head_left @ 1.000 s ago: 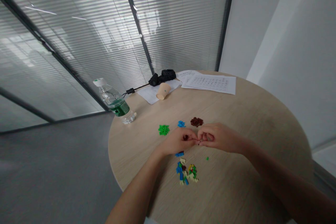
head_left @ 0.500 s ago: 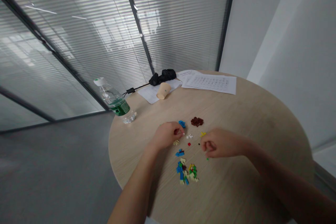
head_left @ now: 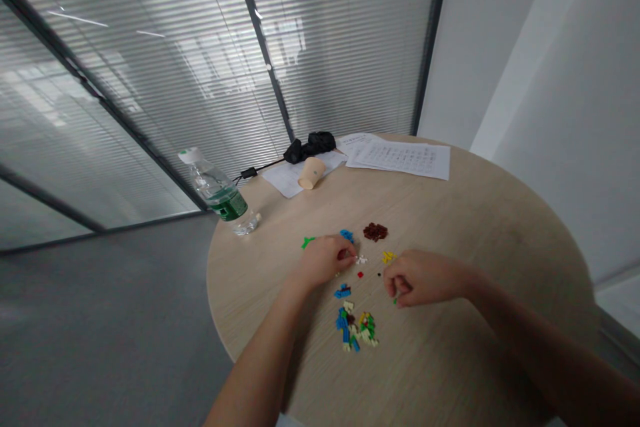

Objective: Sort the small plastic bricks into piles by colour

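Note:
At the white toy bricks (head_left: pixel 362 259), my left hand (head_left: pixel 327 259) curls with thumb and forefinger close together; whatever may be between the tips is too small to make out. A small green brick (head_left: pixel 395 301) lies at the fingertips of my right hand (head_left: pixel 417 277), which seem to pinch it against the table. Between my hands are a red brick (head_left: pixel 361 275) and a tiny black piece (head_left: pixel 379 274). Yellow bricks (head_left: pixel 389 257) sit just beyond my right hand. Blue bricks (head_left: pixel 347 235) lie behind my left fingers, and the cream pieces beneath that hand are mostly hidden.
Brown bricks (head_left: pixel 375 232) form a pile farther back. Nearer me lie blue bricks (head_left: pixel 343 291) and a mixed heap (head_left: pixel 345 327). Green pieces (head_left: pixel 307 241) are left. A water bottle (head_left: pixel 227 200), tipped paper cup (head_left: pixel 311 173), black folded item (head_left: pixel 320 143) and papers (head_left: pixel 400 157) stand behind.
My left hand has shifted slightly right toward the white bricks, uncovering green pieces behind it. My right hand has lowered a little, its fingertips reaching the small green brick.

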The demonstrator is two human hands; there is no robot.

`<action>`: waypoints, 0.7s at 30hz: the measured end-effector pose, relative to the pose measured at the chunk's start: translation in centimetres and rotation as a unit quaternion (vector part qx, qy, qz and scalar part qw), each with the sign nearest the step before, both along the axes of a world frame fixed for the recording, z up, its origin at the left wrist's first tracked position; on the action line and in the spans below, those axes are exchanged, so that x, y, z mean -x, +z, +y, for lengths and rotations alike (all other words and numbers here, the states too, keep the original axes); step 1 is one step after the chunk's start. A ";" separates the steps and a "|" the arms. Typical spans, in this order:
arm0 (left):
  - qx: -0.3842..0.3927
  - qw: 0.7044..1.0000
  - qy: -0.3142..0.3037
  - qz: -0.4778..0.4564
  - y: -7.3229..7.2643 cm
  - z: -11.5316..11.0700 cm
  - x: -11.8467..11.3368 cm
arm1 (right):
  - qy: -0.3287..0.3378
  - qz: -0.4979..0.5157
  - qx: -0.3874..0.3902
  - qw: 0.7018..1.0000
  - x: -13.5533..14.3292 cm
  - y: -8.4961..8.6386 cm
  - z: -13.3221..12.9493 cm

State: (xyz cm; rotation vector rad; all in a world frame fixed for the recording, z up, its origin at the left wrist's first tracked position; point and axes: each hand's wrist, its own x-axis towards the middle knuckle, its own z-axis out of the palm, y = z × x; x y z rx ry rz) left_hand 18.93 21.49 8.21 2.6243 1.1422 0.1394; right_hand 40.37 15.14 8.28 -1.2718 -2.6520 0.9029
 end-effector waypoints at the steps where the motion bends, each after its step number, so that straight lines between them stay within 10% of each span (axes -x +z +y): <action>1: 0.000 1.000 0.001 0.000 0.0 0.0 0.0 | 0.001 0.000 0.001 1.000 0.0 0.0 0.0; 13: 0.072 0.979 0.030 -0.189 1.2 0.0 0.6 | -0.080 0.077 -0.142 0.984 0.5 0.8 0.1; 21: 0.239 0.926 -0.061 -0.285 0.9 -1.3 -1.5 | -0.105 0.166 -0.271 0.942 1.3 0.7 0.0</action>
